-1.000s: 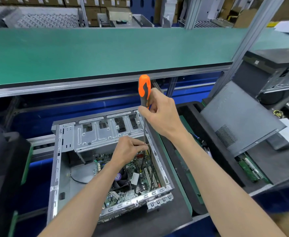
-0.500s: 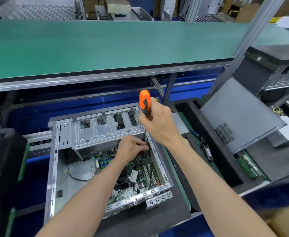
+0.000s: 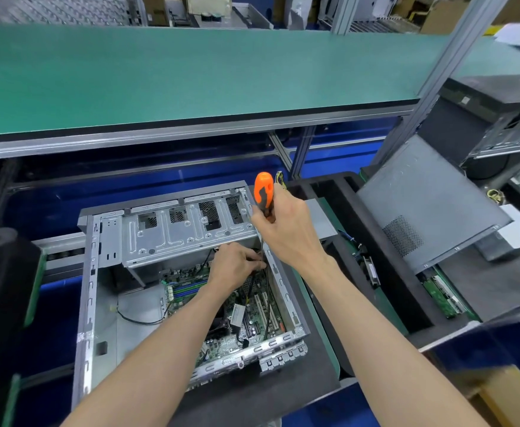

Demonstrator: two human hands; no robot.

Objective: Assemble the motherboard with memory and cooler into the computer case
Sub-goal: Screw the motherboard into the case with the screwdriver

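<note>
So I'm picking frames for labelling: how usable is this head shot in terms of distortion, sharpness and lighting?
Head view: wide-angle bending curves the green shelf and the frame posts toward the edges; the screwdriver, right hand and left hand look fairly sharp; the motherboard inside the computer case is readable though shaded; light is even, with no harsh glare.

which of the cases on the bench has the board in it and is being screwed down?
The open case at centre, lying on its side: motherboard inside, both hands in it. The case at right is closed.
</note>
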